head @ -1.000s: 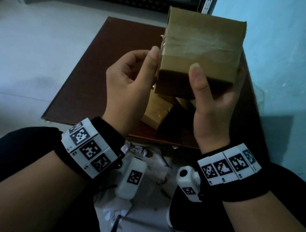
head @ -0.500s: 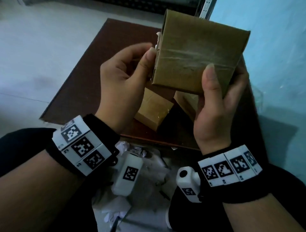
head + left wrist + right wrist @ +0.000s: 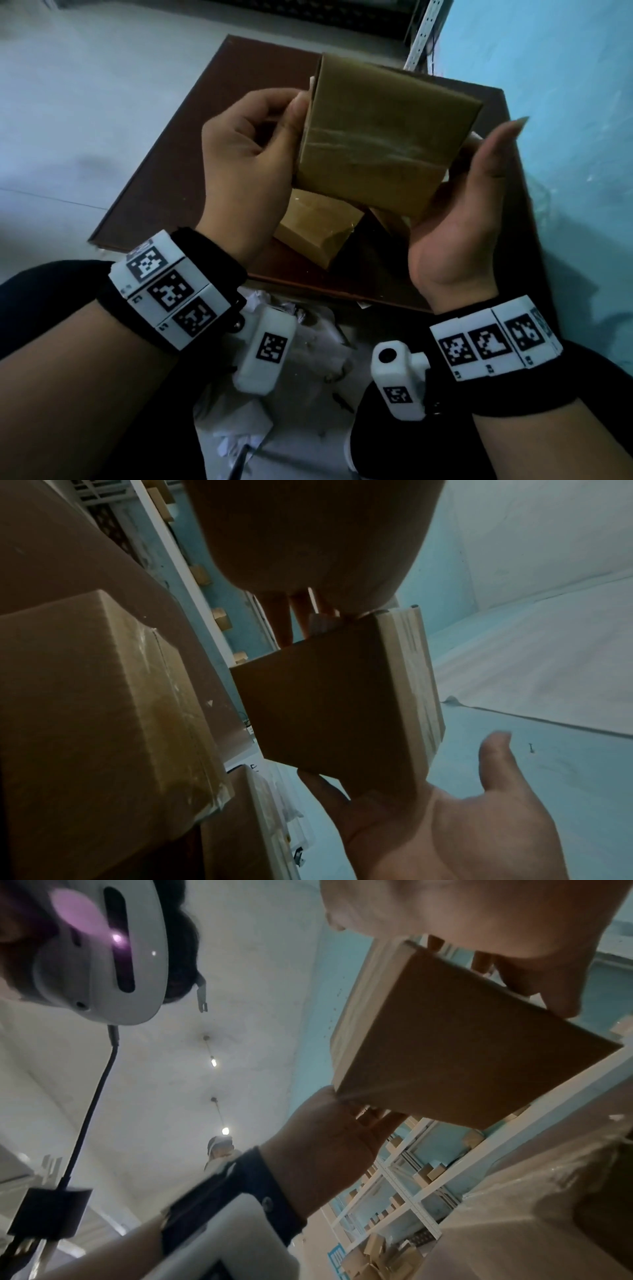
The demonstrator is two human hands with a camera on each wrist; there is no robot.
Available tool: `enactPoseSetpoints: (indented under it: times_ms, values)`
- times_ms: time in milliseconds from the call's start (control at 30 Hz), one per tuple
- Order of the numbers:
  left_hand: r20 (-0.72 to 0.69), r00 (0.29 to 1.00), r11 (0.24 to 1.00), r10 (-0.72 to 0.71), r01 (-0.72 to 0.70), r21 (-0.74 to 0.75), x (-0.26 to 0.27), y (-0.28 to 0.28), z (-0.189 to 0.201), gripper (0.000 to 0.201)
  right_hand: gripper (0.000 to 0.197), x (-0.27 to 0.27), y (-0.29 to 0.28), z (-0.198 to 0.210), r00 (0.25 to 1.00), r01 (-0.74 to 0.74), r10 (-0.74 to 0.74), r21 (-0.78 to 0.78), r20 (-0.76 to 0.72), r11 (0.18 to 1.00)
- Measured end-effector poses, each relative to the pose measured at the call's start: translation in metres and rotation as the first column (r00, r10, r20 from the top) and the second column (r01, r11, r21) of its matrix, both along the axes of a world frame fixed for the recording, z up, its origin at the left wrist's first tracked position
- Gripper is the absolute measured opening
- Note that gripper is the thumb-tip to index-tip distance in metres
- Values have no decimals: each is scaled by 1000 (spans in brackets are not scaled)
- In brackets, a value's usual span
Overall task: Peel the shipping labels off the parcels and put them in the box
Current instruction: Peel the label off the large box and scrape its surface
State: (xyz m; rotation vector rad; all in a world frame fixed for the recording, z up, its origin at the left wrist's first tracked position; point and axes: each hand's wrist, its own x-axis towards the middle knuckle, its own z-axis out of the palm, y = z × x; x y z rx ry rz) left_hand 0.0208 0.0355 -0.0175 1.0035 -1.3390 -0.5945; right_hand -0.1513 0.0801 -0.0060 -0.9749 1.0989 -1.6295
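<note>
We hold a taped cardboard parcel [image 3: 383, 144] up between our hands: the left hand [image 3: 250, 161] pinches its left edge with thumb and curled fingers, while the right hand [image 3: 459, 219] cradles its right underside, thumb spread wide.

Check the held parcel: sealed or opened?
Sealed, on the face in view. In the head view a tape strip runs unbroken across the parcel, held between the left hand and right hand. Its other faces cannot be judged.
</note>
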Motion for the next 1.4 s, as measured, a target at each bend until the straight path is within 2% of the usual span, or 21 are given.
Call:
enactPoseSetpoints:
  times_ms: [67, 167, 267, 367, 500, 633, 667, 733, 800, 833, 933, 1000, 1067, 1100, 1167, 1233, 1300, 1367, 1400]
  values:
    - [52, 998, 1000, 20, -19, -23, 1, -1, 0, 13, 97, -4, -3, -2, 997, -22, 23, -26, 67, 999]
    - [145, 988, 995, 46, -33, -91, 1, 1, 1, 15, 84, -6, -6, -2, 978, -47, 36, 47, 205, 998]
    - [180, 983, 982, 31, 3, -187, 0, 4, 2, 15, 61, -9, -11, -3, 958, -102, 62, 129, 281, 986]
    - [222, 975, 961, -17, 77, -264, -3, 5, 3, 18, 68, -11, -14, -7, 947, -143, 84, 173, 311, 975]
    - [183, 982, 968, -40, 83, -235, -6, 4, 1, 24, 72, -11, -14, -10, 959, -111, 85, 82, 269, 990]
    - [136, 991, 988, -16, 37, -152, -5, 5, 0, 24, 103, -9, -10, -9, 984, -66, 61, 23, 170, 998]
    - [110, 994, 991, -2, 17, -134, -3, 5, 0, 22, 104, -8, -8, -10, 989, -82, 80, 5, 123, 997]
    - [83, 996, 994, 18, -9, -112, -1, 4, 2, 19, 90, -5, -6, -12, 989, -137, 138, -17, 51, 990]
    - [82, 997, 995, 3, 5, -103, 0, 4, 3, 18, 77, -3, -5, -11, 989, -137, 136, -1, 60, 991]
    - [72, 997, 995, -8, 15, -99, 0, 5, 3, 18, 77, -3, -5, -9, 988, -125, 123, 15, 94, 992]
    - [12, 999, 995, -39, 40, -87, -1, 8, 3, 16, 85, -3, -6, -3, 982, -103, 87, 88, 166, 991]
    - [-28, 995, 994, -93, 91, -56, -2, 9, 1, 18, 89, -4, -7, -3, 983, -104, 81, 133, 166, 986]
    - [-101, 983, 988, -154, 153, -24, -3, 11, 3, 24, 102, -3, -7, -5, 989, -89, 70, 150, 127, 985]
    - [-102, 981, 987, -162, 163, -7, -4, 10, 4, 26, 113, -3, -7, -7, 993, -82, 68, 143, 96, 986]
    - [-14, 990, 990, -142, 142, 6, -3, 9, 7, 23, 130, -3, -7, -10, 998, -56, 55, 117, 7, 992]
    - [60, 988, 989, -142, 143, -19, 0, 7, 7, 19, 134, -3, -7, -12, 994, -23, 34, 105, -105, 994]
    - [52, 988, 989, -145, 145, 5, 2, 6, 5, 16, 131, -3, -6, -14, 987, -6, 22, 100, -159, 995]
    - [-63, 986, 984, -153, 158, 87, 0, 7, 3, 13, 125, -2, -6, -17, 982, 9, 8, 87, -187, 996]
    - [-185, 970, 971, -156, 185, 150, -2, 9, 3, 14, 123, -2, -6, -17, 976, 25, -8, 74, -220, 997]
